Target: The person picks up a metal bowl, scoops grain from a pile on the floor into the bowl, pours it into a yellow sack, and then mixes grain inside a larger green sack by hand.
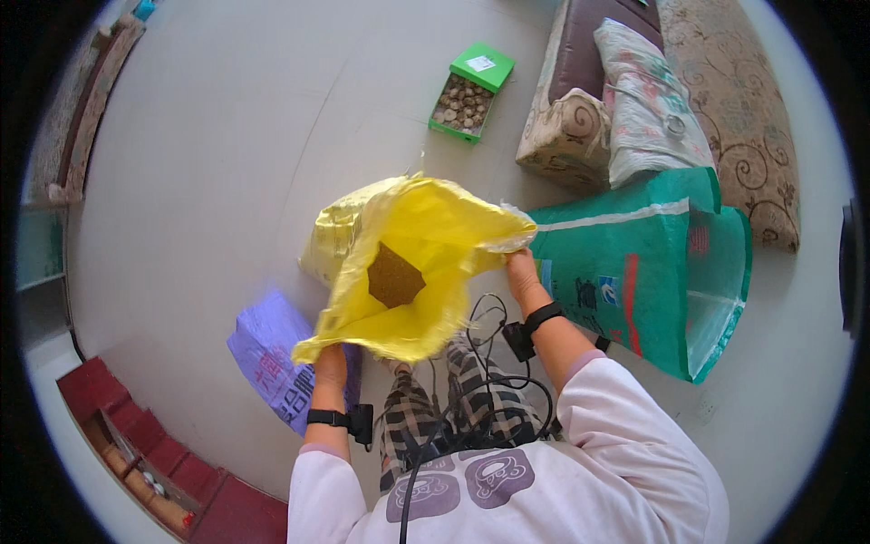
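A yellow woven sack (435, 238) stands before me with its mouth spread wide, and brown granular material (394, 277) shows at its bottom. My left hand (331, 367) grips the sack's rim at the lower left; the yellow edge covers part of the fingers. At the right corner of the mouth, my right hand (520, 268) holds the rim, its fingertips partly hidden under the fabric. A purple printed sack (275, 360) lies beside my left forearm. Right of my right hand lies a large green woven sack (612, 272), its mouth facing right.
A green box (482, 66) with round brownish pieces (462, 105) sits on the floor ahead. A patterned sofa (741, 122) bearing a white wrapped bundle (652, 102) is at the upper right. Black cables (489, 401) hang before my legs. Dark red furniture (156, 442) stands lower left.
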Demonstrator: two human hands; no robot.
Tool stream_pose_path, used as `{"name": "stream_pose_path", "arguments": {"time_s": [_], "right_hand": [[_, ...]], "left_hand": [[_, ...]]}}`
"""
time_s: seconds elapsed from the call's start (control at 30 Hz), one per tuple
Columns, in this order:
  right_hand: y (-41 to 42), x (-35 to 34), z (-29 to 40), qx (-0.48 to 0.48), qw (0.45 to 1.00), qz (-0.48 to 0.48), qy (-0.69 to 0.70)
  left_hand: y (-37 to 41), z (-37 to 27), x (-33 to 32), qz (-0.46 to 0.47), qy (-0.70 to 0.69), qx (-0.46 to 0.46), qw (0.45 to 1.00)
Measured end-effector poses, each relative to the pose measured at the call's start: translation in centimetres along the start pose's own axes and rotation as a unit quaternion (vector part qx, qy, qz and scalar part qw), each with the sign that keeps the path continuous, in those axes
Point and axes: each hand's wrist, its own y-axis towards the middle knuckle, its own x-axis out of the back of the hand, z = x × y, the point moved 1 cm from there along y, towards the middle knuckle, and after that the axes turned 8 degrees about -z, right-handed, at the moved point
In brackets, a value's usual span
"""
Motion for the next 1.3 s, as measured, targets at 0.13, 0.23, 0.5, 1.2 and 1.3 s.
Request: {"name": "stream_pose_path", "arguments": {"time_s": [0.13, 0.23, 0.5, 1.2, 1.3], "right_hand": [[-1.8, -3.5, 0.9, -0.034, 0.976, 0.056, 0.208], [-5.0, -4.4, -0.4, -0.088, 0.938, 0.082, 0.325], [-15.6, -1.2, -5.3, -0.179, 0.947, -0.033, 0.266], [-24.7, 0.0, -14.6, -0.221, 0.948, -0.134, 0.186], [-24.5, -0.1, -14.3, -0.221, 0.929, -0.165, 0.248]], "left_hand": [[0.3, 0.8, 4.0, -0.082, -0.374, 0.01, 0.924], [-2.1, 0.1, 5.1, -0.093, -0.331, 0.059, 0.937], [-4.5, 1.5, 7.5, 0.102, 0.01, 0.027, 0.994], [-3.6, -5.0, 6.8, 0.107, -0.019, 0.194, 0.975], [-3.7, -4.2, 7.3, 0.118, -0.007, 0.205, 0.972]]}}
